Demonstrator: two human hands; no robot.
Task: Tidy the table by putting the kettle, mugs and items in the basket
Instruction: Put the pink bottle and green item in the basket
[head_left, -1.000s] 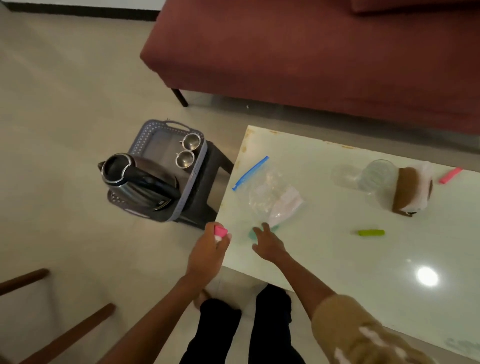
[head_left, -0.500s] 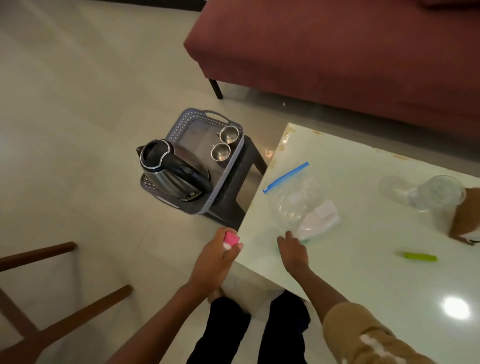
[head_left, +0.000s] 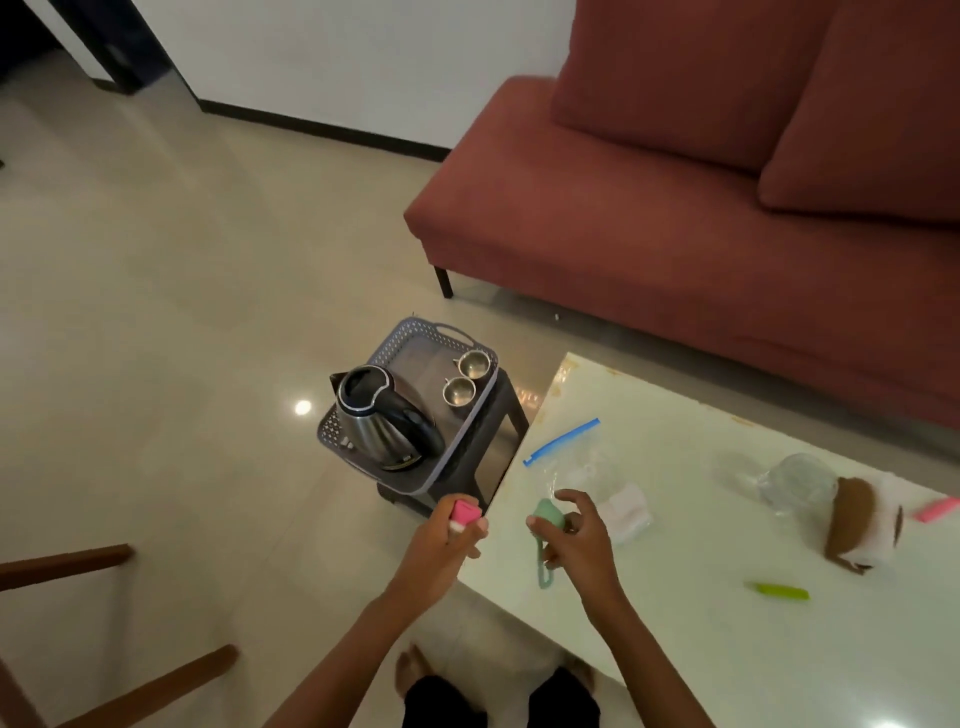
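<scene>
**Head view, small items in hand.** The basket (head_left: 410, 336) sits on a dark stool (head_left: 501, 441) just off the tabletop's (head_left: 675, 613) far left corner, probably so things can pass over the edge within arm's reach. The kettle (head_left: 384, 422) fills the basket's near end. Two mugs (head_left: 466, 376) stand side by side against its right wall, leaving its middle floor free.

The left hand (head_left: 447, 543) is curled round a pink item (head_left: 464, 512), whose top shows above the fingers (head_left: 477, 525). It is held over the tabletop's left edge, on the basket side. The right hand (head_left: 579, 540) pinches a pale green item (head_left: 548, 514), apparently raised off the surface, with its loop dangling. Loading both hands suggests a single trip.

A zip bag (head_left: 587, 462), a green stick (head_left: 777, 591), a pink stick (head_left: 935, 509) and a glass (head_left: 795, 480) lie uncollected to the right.
</scene>
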